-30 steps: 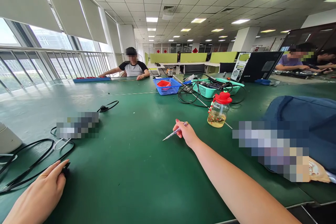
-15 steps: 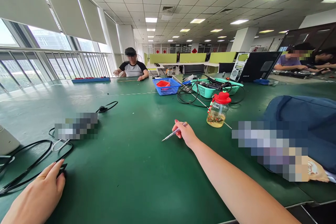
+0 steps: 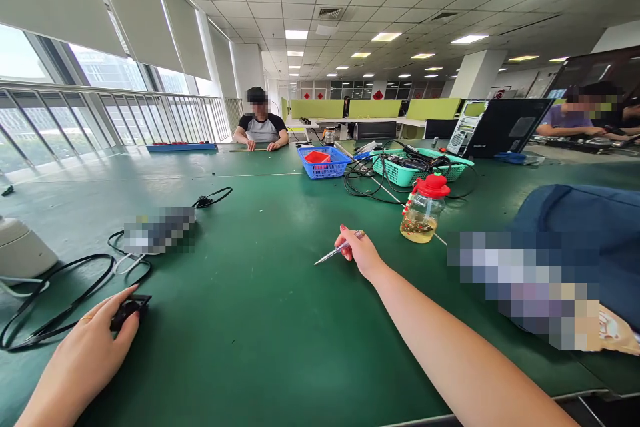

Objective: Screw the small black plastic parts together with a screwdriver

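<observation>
My right hand (image 3: pixel 359 250) is closed around a slim screwdriver (image 3: pixel 329 256) with a clear handle. Its thin metal shaft slants down to the left, the tip close to the green tabletop (image 3: pixel 240 320); I cannot tell whether it touches. At the lower left, my left hand (image 3: pixel 97 340) has its thumb and fingers around a small black object (image 3: pixel 131 310), partly hidden by the fingers. A black cable (image 3: pixel 47 332) loops on the table beside that hand. Just beyond lies a blurred power strip (image 3: pixel 165 230) with cords around it.
A red-lidded bottle (image 3: pixel 423 210) stands beyond my right hand. Behind it are a blue basket (image 3: pixel 324 170) and a green basket (image 3: pixel 400 175) of cables. A navy bag (image 3: pixel 585 213) lies right, a white device (image 3: pixel 23 250) left. A person (image 3: pixel 261 123) sits opposite.
The view has turned slightly left, shifting things rightward. More of the black object shows at my left hand. My right hand keeps its hold on the screwdriver. The person opposite has brought their hands closer together.
</observation>
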Tool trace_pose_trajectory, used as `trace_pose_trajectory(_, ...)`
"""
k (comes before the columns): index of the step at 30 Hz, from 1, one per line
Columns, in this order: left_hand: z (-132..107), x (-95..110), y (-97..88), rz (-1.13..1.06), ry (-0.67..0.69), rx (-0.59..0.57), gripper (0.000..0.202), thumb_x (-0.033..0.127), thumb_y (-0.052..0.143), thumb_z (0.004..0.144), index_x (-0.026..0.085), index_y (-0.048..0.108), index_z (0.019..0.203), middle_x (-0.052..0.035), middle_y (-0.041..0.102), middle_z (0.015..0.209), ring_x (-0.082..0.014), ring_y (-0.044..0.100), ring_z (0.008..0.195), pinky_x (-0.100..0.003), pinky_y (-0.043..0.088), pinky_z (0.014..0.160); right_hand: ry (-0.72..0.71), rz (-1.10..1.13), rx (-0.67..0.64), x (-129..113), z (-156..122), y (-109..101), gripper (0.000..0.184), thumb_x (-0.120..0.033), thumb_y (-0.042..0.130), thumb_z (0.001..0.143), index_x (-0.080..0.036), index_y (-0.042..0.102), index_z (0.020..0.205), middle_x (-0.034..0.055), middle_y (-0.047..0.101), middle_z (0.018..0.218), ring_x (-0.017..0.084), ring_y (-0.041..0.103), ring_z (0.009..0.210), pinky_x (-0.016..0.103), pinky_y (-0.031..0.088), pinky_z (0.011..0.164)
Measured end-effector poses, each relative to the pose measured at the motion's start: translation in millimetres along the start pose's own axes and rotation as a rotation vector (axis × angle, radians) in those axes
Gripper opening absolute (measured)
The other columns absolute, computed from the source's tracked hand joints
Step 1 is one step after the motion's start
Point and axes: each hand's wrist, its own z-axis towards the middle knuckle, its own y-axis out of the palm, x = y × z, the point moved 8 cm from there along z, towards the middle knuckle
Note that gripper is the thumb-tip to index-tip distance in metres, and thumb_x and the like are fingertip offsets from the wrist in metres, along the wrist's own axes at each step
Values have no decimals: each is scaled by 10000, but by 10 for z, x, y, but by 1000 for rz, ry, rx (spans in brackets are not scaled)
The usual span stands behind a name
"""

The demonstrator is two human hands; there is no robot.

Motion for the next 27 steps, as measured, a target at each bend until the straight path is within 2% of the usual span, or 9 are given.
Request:
trace_pose_trajectory(2,-20,91,-77,-32,18,-30,585,472,340,866,217,437,1384,-119,605,1288,-303,585,1147,-428,491,919,6,1,5,12,0,-9,547,-681,624,722,-166,631,537,-13,481,429,80,403,384,221,319,374)
trace_pose_trajectory(5,-48,121,-148,-62,-24,-51,586,487,337,861,246,420,1389,-100,634,1216,-274,615,1088,-396,500,896,0,10,1,30,6,-13,550,-687,624,720,-167,633,540,-13,482,429,82,412,388,216,315,371)
trace_pose_trajectory(9,-35,52,-89,-54,-65,-88,594,505,299,873,251,401,1400,-97,666,1133,-267,646,1027,-387,511,867,-9,5,3,33,8,-8,558,-694,615,724,-168,628,537,-12,481,423,82,407,378,217,317,367)
trace_pose_trajectory(12,-3,27,7,-37,-23,-94,587,506,278,878,222,446,1364,-105,639,1237,-275,621,1108,-399,496,923,-9,6,5,8,-6,6,558,-692,624,714,-166,627,531,-14,478,420,77,403,374,216,320,371)
trace_pose_trajectory(16,-9,30,20,50,-33,-8,587,490,219,899,175,516,1296,-127,506,1427,-317,597,1157,-452,480,965,-13,2,8,-23,-21,18,536,-668,629,725,-168,629,533,-16,476,418,80,401,374,219,319,370)
trace_pose_trajectory(22,-40,67,36,80,-66,-55,585,470,214,926,149,481,1337,-149,528,1408,-344,623,1118,-479,490,945,-7,18,15,-18,-24,26,548,-684,638,701,-168,618,517,-19,470,417,77,391,367,218,304,362)
trace_pose_trajectory(27,-32,39,15,113,-66,-9,558,424,203,940,124,497,1307,-191,527,1396,-354,653,1063,-486,500,917,-6,17,12,-30,-43,31,545,-683,637,700,-170,621,520,-18,474,420,79,392,370,222,306,364)
